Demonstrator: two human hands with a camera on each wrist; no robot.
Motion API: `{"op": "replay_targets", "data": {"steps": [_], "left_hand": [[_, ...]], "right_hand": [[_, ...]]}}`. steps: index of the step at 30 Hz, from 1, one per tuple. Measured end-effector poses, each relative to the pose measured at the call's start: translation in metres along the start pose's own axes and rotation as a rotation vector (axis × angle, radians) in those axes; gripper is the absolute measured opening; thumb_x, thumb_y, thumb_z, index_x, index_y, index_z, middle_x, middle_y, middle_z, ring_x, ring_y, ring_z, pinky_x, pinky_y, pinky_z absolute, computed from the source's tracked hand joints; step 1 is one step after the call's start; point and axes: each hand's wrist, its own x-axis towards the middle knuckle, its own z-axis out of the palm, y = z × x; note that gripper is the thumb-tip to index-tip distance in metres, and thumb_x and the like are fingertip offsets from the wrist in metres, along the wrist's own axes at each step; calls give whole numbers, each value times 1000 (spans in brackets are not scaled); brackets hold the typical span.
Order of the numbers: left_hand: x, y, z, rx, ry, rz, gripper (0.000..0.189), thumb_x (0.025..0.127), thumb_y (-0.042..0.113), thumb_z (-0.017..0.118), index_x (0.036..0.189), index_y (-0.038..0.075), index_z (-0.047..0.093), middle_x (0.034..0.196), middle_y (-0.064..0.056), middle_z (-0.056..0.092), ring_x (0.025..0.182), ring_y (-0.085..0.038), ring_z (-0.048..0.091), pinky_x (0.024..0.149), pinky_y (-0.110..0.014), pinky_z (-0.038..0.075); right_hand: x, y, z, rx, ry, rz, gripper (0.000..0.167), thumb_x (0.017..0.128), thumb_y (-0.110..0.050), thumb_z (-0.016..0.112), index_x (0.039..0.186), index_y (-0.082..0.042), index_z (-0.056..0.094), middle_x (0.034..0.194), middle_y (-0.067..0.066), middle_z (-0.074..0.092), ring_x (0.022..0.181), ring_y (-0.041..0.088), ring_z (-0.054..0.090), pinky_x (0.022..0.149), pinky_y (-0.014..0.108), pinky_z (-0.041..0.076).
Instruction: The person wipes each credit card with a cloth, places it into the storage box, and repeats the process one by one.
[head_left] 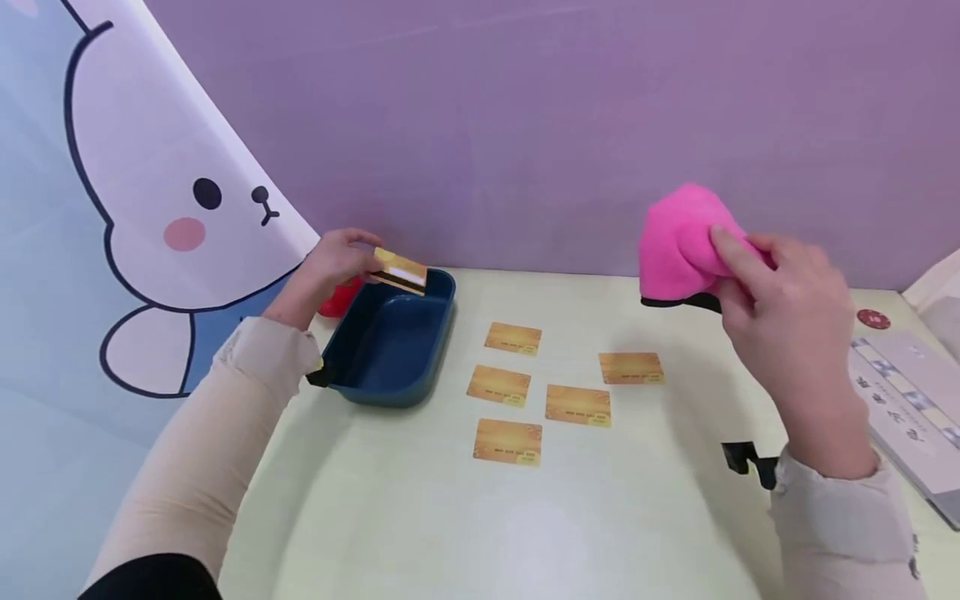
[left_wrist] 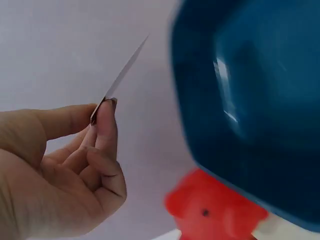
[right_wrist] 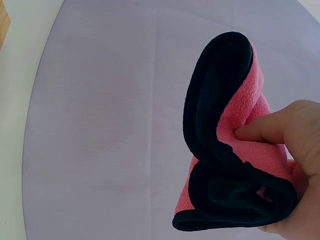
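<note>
My left hand pinches a gold bank card over the far left corner of a dark blue plastic bin. The card's back, with its dark stripe and white panel, faces me; in the left wrist view the card is seen edge-on between thumb and fingers. Off to the right, my right hand grips a bunched pink fleece piece with black edging, held above the table. Its folds and dark edge show in the right wrist view. Several gold cards lie flat on the table between the hands.
Behind the bin's left side stands a red toy, mostly hidden in the head view. A grey printed box and a red chip lie at the right. A purple cloth wall backs the table.
</note>
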Motion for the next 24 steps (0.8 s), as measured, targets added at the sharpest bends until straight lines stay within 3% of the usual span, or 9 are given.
{"op": "replay_targets", "data": {"steps": [4,8,11,16,21,24], "left_hand": [[19,-10,5,52,-108,-84,48,99,11,61,143,1,48,129,-23,58,74,-11,68,73,-25,51],[28,-16,13,110,-206,-171,47,99,13,61,143,3,49,129,-20,59,81,-14,69,98,-40,49],[30,-19,20,118,-258,-213,49,99,14,61,145,3,48,130,-19,60,80,-11,70,105,-45,46],[31,-24,25,125,-276,-258,49,100,12,60,146,3,46,123,-17,65,75,-9,69,100,-41,47],[32,-28,26,165,-278,-287,46,98,11,61,141,2,50,88,-3,71,68,-7,66,81,-30,49],[32,-32,25,262,-253,-262,34,96,14,62,127,0,58,79,-2,70,67,-9,67,75,-30,54]], "right_hand": [[1,0,-3,-8,-21,6,34,96,-11,54,126,-11,70,110,32,65,90,53,55,65,63,38],[0,-2,-5,-1,-1,32,35,95,-10,54,125,-12,71,108,30,66,91,52,55,66,63,37],[-3,-4,-4,13,25,41,35,92,-7,55,123,-13,72,106,30,66,89,52,54,66,64,36],[-5,-7,-2,16,36,32,35,91,-5,57,122,-12,73,106,30,66,87,52,54,65,64,35],[-4,-10,-4,12,20,36,36,92,-6,56,124,-12,71,107,31,66,89,51,55,67,63,36],[-4,-11,-6,-2,-15,27,35,95,-9,54,126,-11,70,108,32,65,90,51,55,67,61,38]]}}
